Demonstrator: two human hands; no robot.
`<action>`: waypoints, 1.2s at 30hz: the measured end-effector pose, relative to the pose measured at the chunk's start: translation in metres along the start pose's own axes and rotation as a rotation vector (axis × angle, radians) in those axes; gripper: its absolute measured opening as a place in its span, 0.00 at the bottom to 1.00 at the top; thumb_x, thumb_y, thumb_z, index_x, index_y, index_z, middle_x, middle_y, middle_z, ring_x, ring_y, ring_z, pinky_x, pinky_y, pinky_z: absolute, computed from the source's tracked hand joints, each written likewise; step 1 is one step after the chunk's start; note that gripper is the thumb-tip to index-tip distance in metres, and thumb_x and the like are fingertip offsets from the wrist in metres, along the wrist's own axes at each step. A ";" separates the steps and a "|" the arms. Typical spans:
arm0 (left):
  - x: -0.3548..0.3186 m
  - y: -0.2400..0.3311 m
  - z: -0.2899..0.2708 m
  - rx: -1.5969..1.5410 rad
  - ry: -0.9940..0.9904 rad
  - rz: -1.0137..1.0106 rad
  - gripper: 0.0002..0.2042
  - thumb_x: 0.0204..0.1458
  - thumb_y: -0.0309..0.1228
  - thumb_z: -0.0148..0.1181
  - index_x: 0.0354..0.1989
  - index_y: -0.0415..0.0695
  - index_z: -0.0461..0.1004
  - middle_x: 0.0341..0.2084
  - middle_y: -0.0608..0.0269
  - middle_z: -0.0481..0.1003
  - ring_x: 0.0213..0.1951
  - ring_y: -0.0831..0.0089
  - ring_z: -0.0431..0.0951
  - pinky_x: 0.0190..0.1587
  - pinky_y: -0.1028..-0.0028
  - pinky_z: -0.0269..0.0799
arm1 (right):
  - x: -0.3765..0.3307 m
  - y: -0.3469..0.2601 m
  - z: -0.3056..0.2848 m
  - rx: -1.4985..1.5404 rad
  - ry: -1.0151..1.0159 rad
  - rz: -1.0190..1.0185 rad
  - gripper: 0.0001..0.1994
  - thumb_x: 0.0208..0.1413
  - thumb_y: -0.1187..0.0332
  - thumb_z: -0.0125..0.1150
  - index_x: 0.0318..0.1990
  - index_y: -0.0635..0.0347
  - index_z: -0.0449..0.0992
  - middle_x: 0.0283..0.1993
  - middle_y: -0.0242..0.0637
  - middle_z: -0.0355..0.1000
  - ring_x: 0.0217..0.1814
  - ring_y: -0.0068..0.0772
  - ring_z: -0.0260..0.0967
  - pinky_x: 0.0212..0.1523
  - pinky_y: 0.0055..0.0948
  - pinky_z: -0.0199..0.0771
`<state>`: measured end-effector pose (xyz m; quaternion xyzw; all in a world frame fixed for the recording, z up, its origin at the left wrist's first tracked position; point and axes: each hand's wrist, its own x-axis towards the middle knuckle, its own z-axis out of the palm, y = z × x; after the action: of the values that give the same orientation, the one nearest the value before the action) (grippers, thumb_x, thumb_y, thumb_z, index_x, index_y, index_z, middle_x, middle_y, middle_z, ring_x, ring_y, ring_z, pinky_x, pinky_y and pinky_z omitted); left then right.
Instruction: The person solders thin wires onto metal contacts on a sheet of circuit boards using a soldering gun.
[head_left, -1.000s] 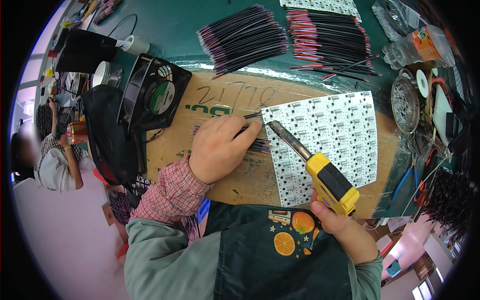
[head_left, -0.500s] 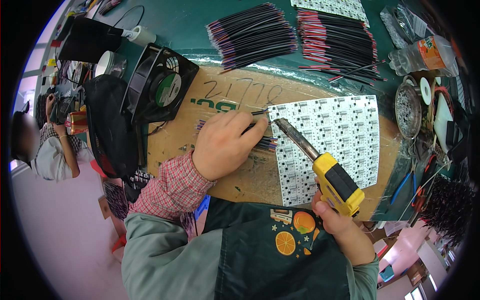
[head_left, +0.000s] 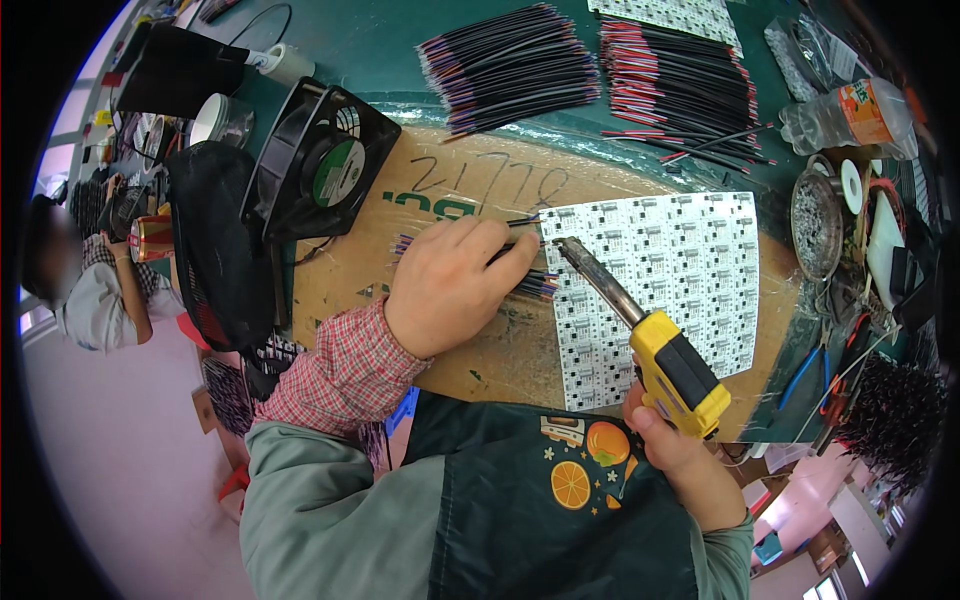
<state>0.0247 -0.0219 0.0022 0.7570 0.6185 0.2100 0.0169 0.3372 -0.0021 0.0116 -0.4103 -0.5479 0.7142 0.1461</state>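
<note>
My right hand (head_left: pixel 668 442) is wrapped round the yellow-and-black handle of a soldering iron (head_left: pixel 680 368). Its dark metal tip points up and left, at the upper left part of a white sheet of small circuit boards (head_left: pixel 690 270). Whether the tip touches the sheet I cannot tell. My left hand (head_left: pixel 450 285) is closed, thumb and forefinger pinching a thin black wire (head_left: pixel 522 240) against the sheet's left edge. More black wires (head_left: pixel 535 287) with purplish ends lie under and beside that hand, some reaching the sheet's edge; the palm hides part of them.
A cardboard mat (head_left: pixel 480 370) lies beneath. A black fan (head_left: pixel 325 165) stands to the left. Wire bundles (head_left: pixel 510 75) and red-and-black wires (head_left: pixel 680 90) lie at the back. At right are a bottle (head_left: pixel 850 115), a metal dish (head_left: pixel 816 225) and pliers (head_left: pixel 805 375). Another person (head_left: pixel 105 300) sits far left.
The iron's tip has shifted very slightly to the right over the sheet. My left hand keeps its pinch in nearly the same place.
</note>
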 end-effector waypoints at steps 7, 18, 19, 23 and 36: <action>0.001 0.000 -0.001 -0.009 -0.013 0.001 0.19 0.39 0.20 0.57 0.43 0.46 0.77 0.29 0.65 0.72 0.28 0.66 0.73 0.30 0.68 0.69 | -0.004 0.003 -0.002 -0.006 -0.041 0.023 0.05 0.54 0.69 0.62 0.35 0.59 0.74 0.27 0.29 0.67 0.28 0.26 0.65 0.29 0.28 0.65; 0.003 -0.003 0.002 -0.108 0.018 0.003 0.12 0.43 0.24 0.56 0.39 0.45 0.75 0.27 0.63 0.69 0.30 0.64 0.73 0.32 0.66 0.69 | -0.003 0.013 0.000 -0.045 -0.029 -0.057 0.27 0.53 0.65 0.62 0.58 0.68 0.62 0.25 0.34 0.65 0.23 0.23 0.60 0.25 0.22 0.61; 0.003 -0.004 0.001 -0.115 0.009 0.001 0.13 0.43 0.24 0.56 0.39 0.45 0.75 0.27 0.63 0.69 0.30 0.63 0.73 0.33 0.66 0.70 | -0.003 0.013 0.000 -0.040 -0.030 -0.055 0.26 0.53 0.65 0.62 0.57 0.68 0.63 0.25 0.34 0.65 0.23 0.23 0.60 0.25 0.22 0.61; 0.003 -0.005 0.001 -0.116 -0.007 0.015 0.12 0.43 0.25 0.56 0.39 0.45 0.75 0.29 0.63 0.70 0.31 0.64 0.73 0.33 0.66 0.70 | -0.003 0.009 0.003 -0.010 -0.002 -0.029 0.24 0.53 0.65 0.63 0.54 0.67 0.64 0.26 0.33 0.65 0.24 0.22 0.61 0.25 0.22 0.62; 0.001 -0.001 -0.002 -0.040 -0.025 0.043 0.16 0.41 0.22 0.58 0.42 0.46 0.76 0.30 0.65 0.71 0.30 0.66 0.72 0.33 0.68 0.68 | -0.004 0.007 -0.002 0.016 -0.031 0.002 0.08 0.51 0.72 0.62 0.38 0.60 0.73 0.30 0.29 0.69 0.31 0.24 0.66 0.31 0.27 0.67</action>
<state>0.0231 -0.0208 0.0035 0.7723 0.5973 0.2133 0.0354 0.3425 -0.0062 0.0066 -0.3985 -0.5441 0.7249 0.1400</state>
